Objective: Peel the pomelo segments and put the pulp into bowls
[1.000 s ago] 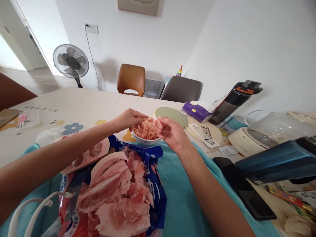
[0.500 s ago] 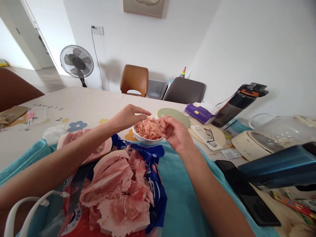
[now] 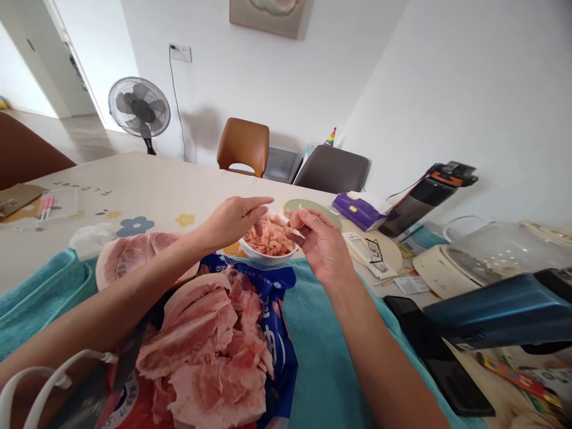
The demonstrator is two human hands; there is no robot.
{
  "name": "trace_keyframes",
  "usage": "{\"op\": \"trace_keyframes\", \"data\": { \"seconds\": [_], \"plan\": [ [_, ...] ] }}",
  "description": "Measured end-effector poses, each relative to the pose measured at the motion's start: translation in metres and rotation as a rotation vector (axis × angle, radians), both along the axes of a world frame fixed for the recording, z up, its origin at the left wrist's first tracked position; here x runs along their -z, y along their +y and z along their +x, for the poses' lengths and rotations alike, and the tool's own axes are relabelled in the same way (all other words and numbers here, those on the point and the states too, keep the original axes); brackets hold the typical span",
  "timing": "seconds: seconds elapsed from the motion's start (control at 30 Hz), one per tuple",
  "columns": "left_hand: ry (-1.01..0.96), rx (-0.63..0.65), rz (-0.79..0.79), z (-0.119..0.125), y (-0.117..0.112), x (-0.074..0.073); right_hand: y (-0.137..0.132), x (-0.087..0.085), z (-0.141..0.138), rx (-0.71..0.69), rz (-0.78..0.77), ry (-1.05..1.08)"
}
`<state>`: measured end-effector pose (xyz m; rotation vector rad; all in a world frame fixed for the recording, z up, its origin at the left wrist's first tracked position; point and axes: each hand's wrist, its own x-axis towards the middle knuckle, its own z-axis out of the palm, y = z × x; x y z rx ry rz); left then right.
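A white bowl (image 3: 268, 258) heaped with pink pomelo flesh (image 3: 270, 236) stands on the table. At its right rim my right hand (image 3: 319, 238) pinches a small piece of pomelo flesh (image 3: 295, 217) between thumb and fingers. My left hand (image 3: 236, 220) hovers over the bowl's left side, fingers stretched and apart, with nothing seen in it. Nearer to me, torn pomelo peel and membrane (image 3: 210, 351) lie piled on a blue and red plastic bag (image 3: 282, 345). Beyond my left forearm rests another piece of pomelo rind (image 3: 134, 253), partly covered by that arm.
A teal towel (image 3: 322, 345) lies under the bag. To the right are a black phone (image 3: 440, 357), a blue bottle (image 3: 496, 310), glasses (image 3: 376, 255), a purple tissue pack (image 3: 360, 210) and a dark tumbler (image 3: 415, 205). Behind the bowl is a green round mat (image 3: 330, 215).
My left hand's fingers have straightened out a little over the bowl. My right hand still pinches the flesh by the rim, its fingers slightly turned. The view has shifted slightly.
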<state>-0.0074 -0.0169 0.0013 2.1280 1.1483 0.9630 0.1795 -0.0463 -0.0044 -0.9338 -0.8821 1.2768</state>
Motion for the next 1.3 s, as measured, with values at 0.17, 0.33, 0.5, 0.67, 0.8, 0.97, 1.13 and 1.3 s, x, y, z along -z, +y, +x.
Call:
{"op": "trace_keyframes", "data": {
  "seconds": [0.17,0.33,0.5,0.67,0.8,0.97,1.13,1.3],
  "plan": [
    [-0.009,-0.04,0.082,-0.008,-0.001,-0.001,0.001,-0.002,0.002,0.047,0.04,-0.004],
    [-0.134,-0.228,-0.062,-0.012,-0.005,-0.007,-0.002,-0.006,0.001,0.041,0.044,0.022],
    [-0.221,-0.242,0.007,-0.009,-0.013,-0.012,-0.007,-0.007,-0.001,0.021,0.076,-0.008],
    [-0.42,0.03,-0.339,-0.002,-0.018,-0.008,-0.012,-0.001,-0.016,0.029,0.079,-0.072],
    [-0.558,0.183,-0.488,0.004,-0.02,-0.001,-0.015,0.002,-0.027,0.018,0.052,-0.097],
    [-0.672,0.03,-0.44,-0.002,-0.014,-0.008,0.006,0.001,-0.017,0.1,0.186,-0.404],
    [-0.719,-0.125,-0.323,-0.017,-0.009,-0.022,0.065,0.009,-0.005,-0.029,0.208,-0.97],
    [-0.689,-0.126,-0.315,-0.016,-0.01,-0.021,0.097,0.019,-0.014,-0.284,0.189,-1.396]
  ]
}}
